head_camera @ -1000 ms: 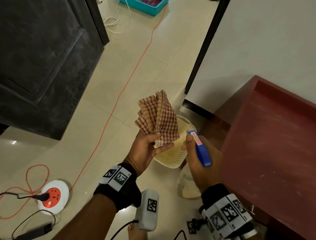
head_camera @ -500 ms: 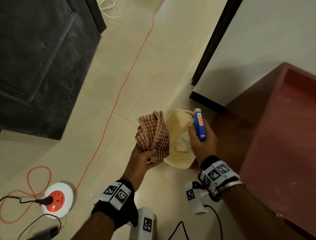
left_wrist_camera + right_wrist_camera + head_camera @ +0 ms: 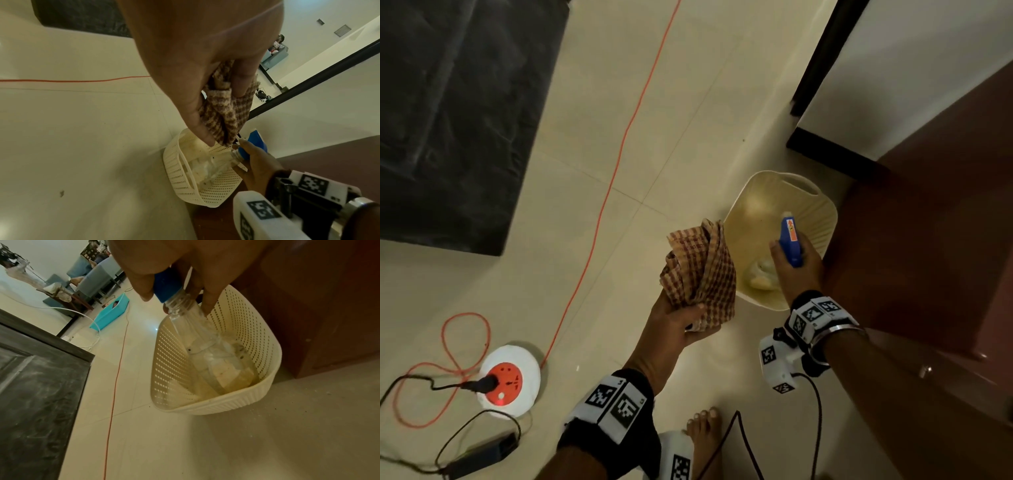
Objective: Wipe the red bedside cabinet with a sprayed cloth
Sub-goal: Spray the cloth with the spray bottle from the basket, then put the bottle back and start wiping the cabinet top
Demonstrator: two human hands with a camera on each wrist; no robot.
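Both hands grip something: the left hand [image 3: 677,317] has its fingers closed on the bunched checked cloth [image 3: 702,270], and the right hand [image 3: 796,270] is closed around the neck of the spray bottle [image 3: 207,344]. Below the right grip, the clear bottle body reaches down into the cream basket [image 3: 822,219] on the floor. Just right of this grip stands the red cabinet [image 3: 928,240]. The cloth is just left of the bottle.

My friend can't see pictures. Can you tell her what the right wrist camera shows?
The right hand holds a clear spray bottle by its blue top, the bottle's base down inside a cream plastic basket on the floor beside the red cabinet.
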